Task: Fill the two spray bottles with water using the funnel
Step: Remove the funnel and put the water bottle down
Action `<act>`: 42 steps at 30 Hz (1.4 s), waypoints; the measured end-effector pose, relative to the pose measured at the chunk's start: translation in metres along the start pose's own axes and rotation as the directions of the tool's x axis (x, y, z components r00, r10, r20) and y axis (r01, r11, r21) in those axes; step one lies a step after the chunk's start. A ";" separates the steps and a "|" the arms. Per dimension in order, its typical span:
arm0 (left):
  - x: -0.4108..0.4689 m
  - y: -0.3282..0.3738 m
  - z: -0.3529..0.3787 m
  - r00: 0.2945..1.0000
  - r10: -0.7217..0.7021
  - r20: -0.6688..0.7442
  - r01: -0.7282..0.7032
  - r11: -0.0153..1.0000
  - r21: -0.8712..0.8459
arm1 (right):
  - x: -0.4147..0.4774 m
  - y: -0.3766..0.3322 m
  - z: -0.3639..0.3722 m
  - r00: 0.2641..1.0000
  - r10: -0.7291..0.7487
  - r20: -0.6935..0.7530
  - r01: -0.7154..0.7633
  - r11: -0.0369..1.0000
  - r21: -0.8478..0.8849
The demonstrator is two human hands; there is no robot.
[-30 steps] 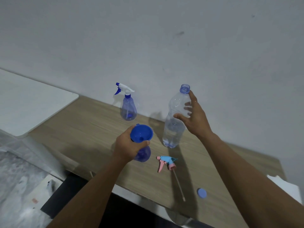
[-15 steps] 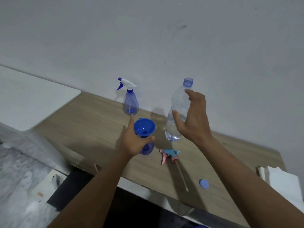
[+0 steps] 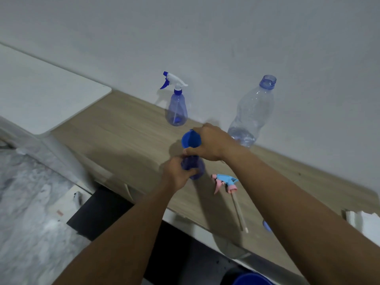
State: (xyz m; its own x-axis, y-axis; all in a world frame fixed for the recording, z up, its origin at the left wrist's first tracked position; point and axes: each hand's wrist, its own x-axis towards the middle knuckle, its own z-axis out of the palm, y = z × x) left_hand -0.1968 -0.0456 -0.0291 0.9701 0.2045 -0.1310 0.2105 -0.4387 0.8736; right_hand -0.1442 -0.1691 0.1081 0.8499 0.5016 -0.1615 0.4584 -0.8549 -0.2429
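No text, label, brand, number or sign can be read anywhere in the view. The only possible marking is a small reddish patch on the white sheet [image 3: 61,208] lying on the floor, and it is too blurred to read.

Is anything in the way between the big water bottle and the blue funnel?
Only the right hand, gripping the funnel and lying between it and the water bottle. Nothing else stands between them. The left hand grips the spray bottle underneath.
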 end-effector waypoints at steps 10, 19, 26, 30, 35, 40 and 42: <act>0.002 0.000 -0.001 1.000 -0.004 -0.001 0.004 0.999 -0.044 | 0.006 0.003 -0.004 1.000 -0.009 0.002 0.009 1.000 -0.014; -0.003 0.001 -0.004 1.000 0.026 0.005 -0.025 0.995 -0.094 | 0.000 0.010 -0.009 1.000 0.012 0.001 -0.012 0.997 0.082; -0.002 0.004 -0.011 0.997 0.075 0.015 -0.074 0.996 -0.048 | 0.002 0.002 -0.017 0.988 0.049 0.144 -0.050 0.999 0.001; -0.001 0.002 -0.023 0.993 0.104 0.053 -0.104 0.995 -0.002 | 0.009 -0.010 -0.023 0.974 0.125 0.189 -0.118 0.992 -0.047; 0.007 -0.006 -0.040 0.991 0.109 0.074 -0.115 0.990 0.084 | 0.011 -0.014 -0.029 0.961 0.189 0.201 -0.215 0.970 0.115; 0.018 -0.015 -0.053 0.981 0.170 0.092 -0.178 0.980 0.087 | 0.017 -0.004 -0.022 0.964 0.265 0.001 -0.247 0.896 0.368; 0.020 -0.017 -0.057 0.978 0.179 0.104 -0.187 0.979 0.083 | 0.021 0.001 -0.009 0.943 0.320 -0.097 -0.252 0.871 0.423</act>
State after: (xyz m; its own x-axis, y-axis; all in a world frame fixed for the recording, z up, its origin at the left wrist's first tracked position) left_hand -0.1877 0.0161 -0.0193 0.9993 0.0304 -0.0211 0.0341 -0.5399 0.8410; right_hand -0.1233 -0.1609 0.1134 0.9727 0.1868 -0.1375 0.0751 -0.8145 -0.5752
